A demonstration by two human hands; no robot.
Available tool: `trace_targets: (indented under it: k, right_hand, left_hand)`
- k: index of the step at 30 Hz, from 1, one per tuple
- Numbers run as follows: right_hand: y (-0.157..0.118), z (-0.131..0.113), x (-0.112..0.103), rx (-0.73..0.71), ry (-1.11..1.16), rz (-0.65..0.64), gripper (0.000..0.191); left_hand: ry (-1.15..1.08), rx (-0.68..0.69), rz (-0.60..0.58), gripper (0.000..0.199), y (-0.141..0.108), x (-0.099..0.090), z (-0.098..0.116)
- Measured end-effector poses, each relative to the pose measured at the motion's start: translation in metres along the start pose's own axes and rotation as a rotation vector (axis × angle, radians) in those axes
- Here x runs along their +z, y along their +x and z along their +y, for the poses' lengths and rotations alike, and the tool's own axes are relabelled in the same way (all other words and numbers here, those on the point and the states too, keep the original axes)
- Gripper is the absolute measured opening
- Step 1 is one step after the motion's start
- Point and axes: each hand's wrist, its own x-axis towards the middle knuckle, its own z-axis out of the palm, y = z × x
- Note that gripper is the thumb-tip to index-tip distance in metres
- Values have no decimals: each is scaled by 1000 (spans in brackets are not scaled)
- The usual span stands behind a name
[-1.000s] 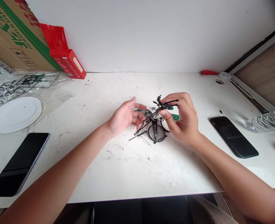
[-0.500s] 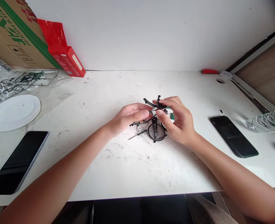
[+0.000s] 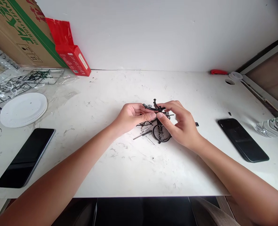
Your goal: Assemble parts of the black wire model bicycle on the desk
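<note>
Both hands meet over the middle of the table around a curved black plastic model part [image 3: 154,108] with a short upright post. My right hand [image 3: 180,122] pinches it between thumb and fingers on its right side. At its left end, the fingers and thumb of my left hand [image 3: 135,116] close on the same part. Below the hands lies a small spoked model bicycle wheel [image 3: 161,133], joined to dark parts that my fingers partly cover. Left of the wheel are a thin dark rod [image 3: 142,135] and several tiny metal pieces.
A black phone [image 3: 25,157] lies at left and another phone [image 3: 243,139] at right. White paper plates [image 3: 23,110], plastic part frames [image 3: 38,77] and a red box [image 3: 73,59] stand back left. A clear plastic bottle [image 3: 274,126] lies far right.
My left hand has moved right and closed on the left end of the black part, its thumb now close to my right thumb. The view has shifted slightly.
</note>
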Motion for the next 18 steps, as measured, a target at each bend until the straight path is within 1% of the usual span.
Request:
trace_targets:
  k: [3, 10, 15, 17, 18]
  right_hand:
    - [-1, 1, 1, 43, 29, 32, 23]
    - [-3, 8, 6, 24, 82, 35, 18]
    - [-3, 6, 6, 59, 160, 12, 22]
    - [-3, 4, 7, 106, 222, 4, 27]
    - [-3, 4, 7, 137, 251, 20, 28]
  left_hand:
    - [13, -15, 19, 40, 0, -1, 1]
    - [64, 5, 12, 45, -2, 2, 9]
    - [20, 14, 30, 41, -2, 4, 8]
    - [-25, 1, 50, 40, -1, 3, 7]
    - [-43, -5, 66, 40, 0, 2, 7]
